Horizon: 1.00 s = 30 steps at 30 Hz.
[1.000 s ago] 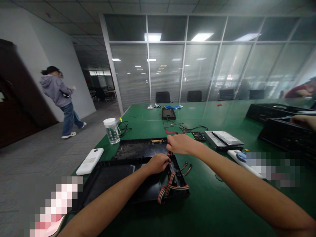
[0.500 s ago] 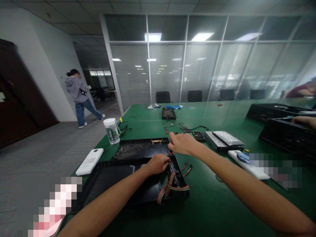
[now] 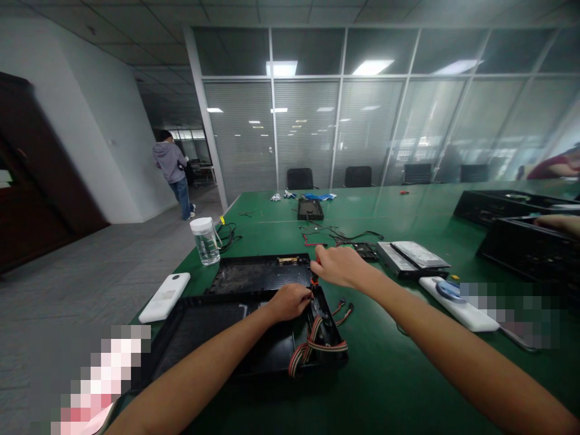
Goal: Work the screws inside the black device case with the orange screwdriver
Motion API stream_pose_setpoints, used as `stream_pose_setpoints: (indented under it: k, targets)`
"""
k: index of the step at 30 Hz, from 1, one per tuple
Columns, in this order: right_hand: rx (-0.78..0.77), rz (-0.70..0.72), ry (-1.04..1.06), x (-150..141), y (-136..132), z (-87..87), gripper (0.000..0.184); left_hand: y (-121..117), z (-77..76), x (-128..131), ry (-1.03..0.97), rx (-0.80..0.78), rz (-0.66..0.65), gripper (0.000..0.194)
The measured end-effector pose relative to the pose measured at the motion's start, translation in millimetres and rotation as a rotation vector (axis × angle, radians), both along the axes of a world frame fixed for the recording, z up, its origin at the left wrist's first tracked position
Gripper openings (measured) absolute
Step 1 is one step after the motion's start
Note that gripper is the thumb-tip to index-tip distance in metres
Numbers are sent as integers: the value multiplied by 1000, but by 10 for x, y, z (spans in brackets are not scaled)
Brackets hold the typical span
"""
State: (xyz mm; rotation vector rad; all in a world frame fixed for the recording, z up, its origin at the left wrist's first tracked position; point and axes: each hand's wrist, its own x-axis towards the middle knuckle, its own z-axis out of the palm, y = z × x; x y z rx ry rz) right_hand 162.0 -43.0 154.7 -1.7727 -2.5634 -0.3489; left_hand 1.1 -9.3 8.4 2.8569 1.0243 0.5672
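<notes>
My right hand (image 3: 338, 264) is closed around the handle of a red and black screwdriver (image 3: 315, 280), which stands upright over the far right corner of an open black casing (image 3: 267, 350). Just below, my left hand (image 3: 292, 300) is closed in a pinch by the lower end of the screwdriver; whether it grips the shaft or a small part is hidden. Bundled striped ribbon wires (image 3: 312, 344) hang over the casing's right side, with loose connectors (image 3: 345, 308) lying beyond its edge. A second black panel (image 3: 254, 275) lies behind the casing.
A clear bottle (image 3: 206, 244) and a white power bank (image 3: 165, 297) stand left on the green table. To the right are hard drives (image 3: 412, 258), a white device (image 3: 457, 305) and black cases (image 3: 534, 248) with another person's hand (image 3: 559, 223). Cables lie farther back.
My right hand has shifted slightly right on the screwdriver, its fingers changing position, while my left hand keeps its place. A person in the background has walked away toward the doorway.
</notes>
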Motion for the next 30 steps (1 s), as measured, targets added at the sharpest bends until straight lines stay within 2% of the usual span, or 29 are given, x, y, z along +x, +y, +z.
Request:
stream_pose_setpoints:
  k: [2, 6, 9, 13, 15, 18, 20, 21, 23, 26, 28, 30]
  targets:
    - [-10, 36, 8, -11, 5, -5, 49, -1, 0, 1, 0, -5, -2, 11]
    - [32, 51, 21, -35, 6, -31, 55, -12, 21, 6, 6, -21, 14, 12]
    - [21, 106, 41, -20, 4, -47, 49, -22, 35, 6, 18, -21, 17, 11]
    - [36, 104, 155, 154, 50, -155, 53, -25, 40, -4, 19, 8, 6, 10]
    - [35, 142, 371, 352, 118, -326, 48, -20, 39, -12, 22, 17, -7, 11]
    - [-66, 168, 872, 753, 277, -769, 42, -15, 35, -21, 35, 28, -26, 13]
    - [-179, 37, 1317, 1014, 392, -1119, 39, -21, 34, -20, 57, 45, -44, 15]
    - [-167, -75, 1540, 1122, 443, -1279, 38, -27, 37, -17, 75, 57, -54, 16]
    - [-161, -216, 1846, 1275, 520, -1521, 31, -47, 57, -8, 120, 81, -73, 19]
    - [-155, -273, 2023, 1334, 567, -1651, 26, -74, 142, -6, 132, 92, -96, 21]
    - [-158, -220, 2013, 1276, 556, -1629, 25, -75, 246, -32, 55, 56, -95, 19]
    - [-166, -109, 1987, 1175, 516, -1581, 27, -56, 387, -97, -46, -57, -56, 15]
